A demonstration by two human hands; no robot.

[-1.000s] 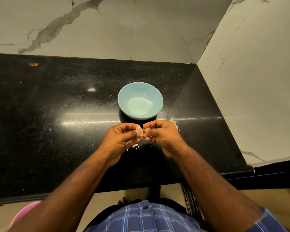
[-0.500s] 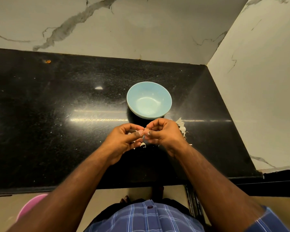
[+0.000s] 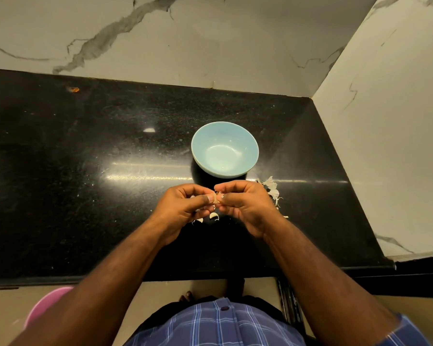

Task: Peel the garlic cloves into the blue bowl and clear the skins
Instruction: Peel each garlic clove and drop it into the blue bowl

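A light blue bowl (image 3: 225,149) stands on the black countertop (image 3: 85,171), with only a tiny speck inside. Just in front of it my left hand (image 3: 185,208) and my right hand (image 3: 245,206) meet, fingertips together. Both pinch a small garlic clove (image 3: 219,196), mostly hidden between thumbs and fingers. Pale garlic skins (image 3: 271,189) lie to the right of my right hand. A few more skin pieces (image 3: 213,216) lie on the counter under my hands.
Marble walls close off the back and the right side of the counter. The counter's front edge runs just under my forearms. A pink tub (image 3: 45,308) sits on the floor at lower left. An orange speck (image 3: 73,89) marks the far left counter.
The camera view shifted slightly, so bowl and hands sit a bit further right in frame. My hands stay together on the clove with small finger movements.
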